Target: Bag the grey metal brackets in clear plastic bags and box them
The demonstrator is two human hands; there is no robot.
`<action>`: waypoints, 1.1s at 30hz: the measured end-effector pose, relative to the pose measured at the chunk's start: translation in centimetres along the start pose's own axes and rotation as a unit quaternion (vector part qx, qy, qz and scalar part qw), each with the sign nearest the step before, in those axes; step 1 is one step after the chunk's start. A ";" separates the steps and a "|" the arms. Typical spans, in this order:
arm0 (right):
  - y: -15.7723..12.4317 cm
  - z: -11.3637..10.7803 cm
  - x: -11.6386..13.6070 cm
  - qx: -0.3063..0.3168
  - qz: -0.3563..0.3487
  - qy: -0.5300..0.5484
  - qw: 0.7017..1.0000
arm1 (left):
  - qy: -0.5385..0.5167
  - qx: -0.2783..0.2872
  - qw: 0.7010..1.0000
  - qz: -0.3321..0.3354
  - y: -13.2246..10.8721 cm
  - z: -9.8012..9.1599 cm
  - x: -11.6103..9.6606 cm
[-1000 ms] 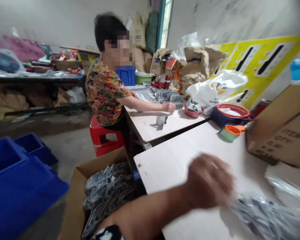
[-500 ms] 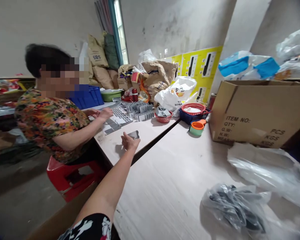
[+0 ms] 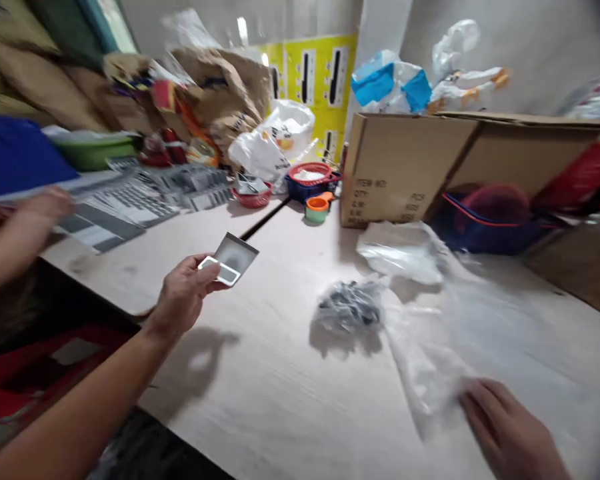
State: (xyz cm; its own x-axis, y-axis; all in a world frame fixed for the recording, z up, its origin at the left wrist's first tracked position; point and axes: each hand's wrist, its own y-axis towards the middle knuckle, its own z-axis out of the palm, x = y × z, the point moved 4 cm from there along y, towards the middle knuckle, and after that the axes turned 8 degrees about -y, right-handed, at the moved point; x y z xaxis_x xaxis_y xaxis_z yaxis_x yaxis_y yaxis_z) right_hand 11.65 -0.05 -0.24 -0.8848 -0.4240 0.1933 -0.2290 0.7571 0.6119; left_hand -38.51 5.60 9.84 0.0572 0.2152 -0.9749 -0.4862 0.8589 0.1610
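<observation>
Closest in, at the lower right, the right hand (image 3: 510, 433) lies on the near edge of a clear plastic sheet (image 3: 430, 360), fingers stretched forward along it. The blur hides whether they nip a fold or only press it to the table (image 3: 280, 400).

Across from it, the left hand (image 3: 185, 293) is raised off the tabletop, with its shadow falling on the wood below. Its thumb and fingers are closed in a pinch on one end of a grey card (image 3: 233, 259). The card is flat and thin, with a paler framed window at the held end. Its long axis runs from the fingers up and to the right, and the free end points toward the far side of the table.

A small bag of dark parts (image 3: 350, 307) lies on the table between the two hands. It is to the right of the card and beyond and left of the right hand, about as near to one hand as to the other. The plastic sheet reaches up beside it.

Farther back stand a cardboard box (image 3: 405, 167), an orange cup (image 3: 317, 207) and a red basket (image 3: 307, 175). At the far left, a co-worker's hand (image 3: 43, 203) rests by rows of grey pieces (image 3: 130, 203).
</observation>
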 end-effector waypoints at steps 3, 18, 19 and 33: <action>-0.6 -0.4 -0.9 0.073 -0.026 -0.035 0.996 | -0.053 0.131 0.983 -0.115 -8.4 6.2 -0.4; -0.2 -2.5 1.7 0.019 -0.164 -0.016 0.986 | 0.035 0.351 0.838 -0.416 -26.9 22.1 5.8; -0.1 -2.7 1.8 0.012 -0.166 -0.017 0.986 | 0.035 0.338 0.844 -0.415 -26.8 22.0 5.8; -0.4 -3.9 2.2 -0.025 -0.227 0.015 0.973 | -0.057 0.238 0.878 -0.410 -26.2 21.3 5.1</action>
State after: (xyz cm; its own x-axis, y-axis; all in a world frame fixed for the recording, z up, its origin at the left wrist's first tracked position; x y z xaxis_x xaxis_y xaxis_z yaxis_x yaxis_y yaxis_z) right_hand 11.40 -3.17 2.91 -0.6848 -0.7239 -0.0837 -0.5727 0.4635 0.6762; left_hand -6.87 -5.93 3.96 0.3184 -0.5454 -0.7753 0.1788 0.8378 -0.5159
